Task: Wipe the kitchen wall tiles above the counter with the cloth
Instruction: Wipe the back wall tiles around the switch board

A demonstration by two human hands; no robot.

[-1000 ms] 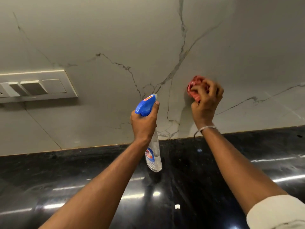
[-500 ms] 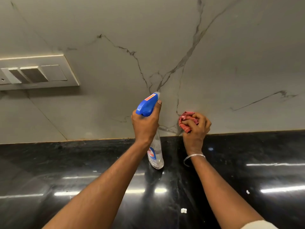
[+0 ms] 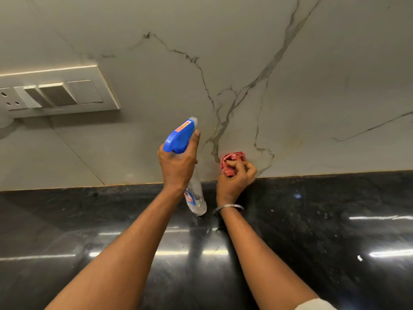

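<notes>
— So where is the crumpled red cloth (image 3: 232, 164) sitting, relative to the hand?

— Bunched in the right hand (image 3: 237, 180), at its upper left. The fingers (image 3: 242, 164) curl tight around the wad, so only its top and left folds stick out past the fingertips. The hand is closed firmly on it.

— And against what?

— Against the pale, grey-veined marble-look wall tiles (image 3: 290, 108), low down, just above the seam where they meet the glossy black stone counter (image 3: 312, 220). The cloth touches the tile beside a dark vein; the heel of the hand lies over the counter's back edge.

— Anything on that wrist?

— A thin silver metal bangle (image 3: 228, 208), loose around it. A bit of cream-coloured sleeve (image 3: 315, 304) shows at the bottom edge.

— The other hand?

— The left hand (image 3: 177, 166) is wrapped around the neck of a clear plastic spray bottle with a blue trigger head (image 3: 180, 139). The forefinger lies along the side of the head, near the nozzle, which points up toward the wall. The bottle's body hangs below the fist, tilted, its base over the counter; whether it touches the stone I cannot tell.

— How far apart are the hands?

— Near each other, not touching; the bottle is just left of the cloth.

— Anything else on the wall?

— A cream rectangular switch and socket plate (image 3: 55, 92), well to the left, higher up.
</notes>
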